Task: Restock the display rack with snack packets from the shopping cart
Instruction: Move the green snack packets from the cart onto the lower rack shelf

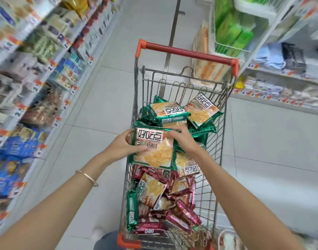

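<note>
Both arms reach over the cart (224,134), a wire one with an orange-red handle (188,52) at its far end. The left hand (124,144) and right hand (184,139) together hold one green packet (153,150) above the cart's middle, by its left and right edges. Each hand's fingers curl closed around its edge, the left thumb lying on the packet's face. More green packets (172,112) are heaped toward the handle end; red packets (174,210) fill the near end. Stocked shelves (33,87) run along the left, blurred. A bangle (87,177) circles the left wrist.
</note>
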The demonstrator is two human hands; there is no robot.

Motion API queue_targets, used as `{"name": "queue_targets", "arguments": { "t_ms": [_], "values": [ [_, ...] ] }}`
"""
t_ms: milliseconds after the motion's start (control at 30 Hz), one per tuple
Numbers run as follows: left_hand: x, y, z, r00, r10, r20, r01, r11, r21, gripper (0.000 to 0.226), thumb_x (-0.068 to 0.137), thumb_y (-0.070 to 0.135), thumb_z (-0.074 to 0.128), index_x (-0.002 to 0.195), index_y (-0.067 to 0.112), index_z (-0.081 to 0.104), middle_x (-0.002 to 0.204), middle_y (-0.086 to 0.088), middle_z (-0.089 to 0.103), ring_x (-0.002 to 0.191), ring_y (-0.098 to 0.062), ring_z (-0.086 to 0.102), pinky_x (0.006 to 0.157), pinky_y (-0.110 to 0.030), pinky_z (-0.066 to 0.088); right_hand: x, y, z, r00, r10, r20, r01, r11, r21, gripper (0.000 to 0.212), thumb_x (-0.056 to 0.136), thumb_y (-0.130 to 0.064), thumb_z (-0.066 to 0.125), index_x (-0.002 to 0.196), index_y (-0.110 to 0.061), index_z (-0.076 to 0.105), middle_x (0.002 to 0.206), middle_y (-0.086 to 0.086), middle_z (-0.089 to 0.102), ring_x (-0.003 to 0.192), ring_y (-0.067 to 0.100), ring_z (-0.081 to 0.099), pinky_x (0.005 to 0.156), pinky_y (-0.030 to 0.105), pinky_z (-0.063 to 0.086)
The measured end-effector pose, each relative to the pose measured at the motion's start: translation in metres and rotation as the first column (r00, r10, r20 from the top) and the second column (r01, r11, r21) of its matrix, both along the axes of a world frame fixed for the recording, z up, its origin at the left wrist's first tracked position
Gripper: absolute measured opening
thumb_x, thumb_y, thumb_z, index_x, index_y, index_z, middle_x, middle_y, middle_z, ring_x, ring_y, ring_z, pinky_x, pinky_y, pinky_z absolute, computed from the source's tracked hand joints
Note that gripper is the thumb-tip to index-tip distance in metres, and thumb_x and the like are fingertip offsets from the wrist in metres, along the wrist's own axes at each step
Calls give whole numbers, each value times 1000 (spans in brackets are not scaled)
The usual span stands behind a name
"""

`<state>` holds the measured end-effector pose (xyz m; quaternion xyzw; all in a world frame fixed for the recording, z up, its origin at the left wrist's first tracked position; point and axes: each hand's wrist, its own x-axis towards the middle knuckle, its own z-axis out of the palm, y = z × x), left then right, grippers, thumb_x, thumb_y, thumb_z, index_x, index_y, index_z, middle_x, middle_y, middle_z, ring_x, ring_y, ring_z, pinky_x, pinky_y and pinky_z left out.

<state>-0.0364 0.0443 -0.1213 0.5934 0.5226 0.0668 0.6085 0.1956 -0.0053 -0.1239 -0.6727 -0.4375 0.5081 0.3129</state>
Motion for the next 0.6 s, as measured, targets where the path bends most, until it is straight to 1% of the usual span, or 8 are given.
{"name": "queue_targets", "arguments": {
  "t_ms": [67, 133, 167, 233, 300, 400, 500, 600],
  "values": [
    [-2, 3, 0, 990, 81, 112, -66, 990, -125, 108, 22, 76, 87, 111, 20, 64, 95, 2, 77, 82, -13, 74, 64, -19, 55, 2, 4, 7, 968, -18, -250, -4, 996, -84, 13, 76, -39, 67, 68, -31, 73, 86, -3, 62, 83, 17, 55, 84, 36, 39],
    [-5, 1, 1, 952, 227, 205, -166, 946, -277, 111, 17, 63, 94, 112, 15, 64, 97, -4, 78, 79, -18, 75, 61, -26, 59, -3, 11, 1, 862, -152, -483, 72, 981, -179, 42, 91, -45, 60, 121, -16, 65, 118, 10, 63, 110, 26, 58, 99, 41, 43],
    [-9, 0, -2, 927, 291, 237, -212, 927, -309, 111, 16, 58, 96, 113, 14, 64, 97, -7, 78, 78, -20, 75, 59, -28, 59, -7, 17, 0, 780, -302, -548, 180, 947, -264, 64, 96, -51, 54, 144, -10, 44, 139, 14, 52, 130, 30, 48, 111, 46, 37],
    [-15, -5, -2, 891, 378, 249, -290, 899, -328, 108, 17, 54, 98, 111, 13, 65, 95, -9, 78, 75, -21, 75, 57, -29, 59, -15, 37, -13, 659, -546, -518, 377, 835, -401, 91, 90, -63, 57, 156, -11, 21, 154, 18, 37, 141, 33, 38, 116, 50, 34],
    [-21, -9, -4, 854, 458, 245, -360, 862, -357, 88, 41, 46, 97, 116, 12, 65, 97, -10, 78, 77, -22, 76, 58, -31, 60, -17, 59, -32, 602, -656, -455, 461, 751, -473, 104, 74, -67, 72, 153, -15, 29, 149, 18, 44, 129, 32, 53, 96, 47, 53],
    [-28, -12, -7, 805, 548, 229, -454, 816, -356, 48, 80, 29, 77, 123, 15, 63, 106, -9, 77, 94, -26, 74, 73, -36, 61, -16, 85, -51, 512, -750, -420, 585, 662, -469, 75, 72, -39, 86, 132, -8, 51, 116, 15, 66, 94, 28, 71, 57, 34, 61],
    [-33, -9, -7, 770, 620, 149, -564, 771, -295, 29, 89, 27, 72, 114, 16, 65, 100, -7, 77, 88, -24, 73, 76, -37, 59, -17, 78, -28, 504, -780, -372, 683, 623, -380, 45, 81, -17, 76, 117, -5, 52, 106, 12, 65, 94, 27, 69, 75, 37, 62],
    [-39, 1, -8, 754, 654, 63, -624, 743, -240, 39, 87, 29, 75, 118, 10, 61, 103, -13, 76, 82, -27, 73, 71, -37, 60, 4, 39, 5, 723, -527, -447, 488, 847, -210, 25, 81, -19, 69, 98, -6, 58, 96, 7, 60, 86, 23, 58, 80, 38, 54]
  ]
}}
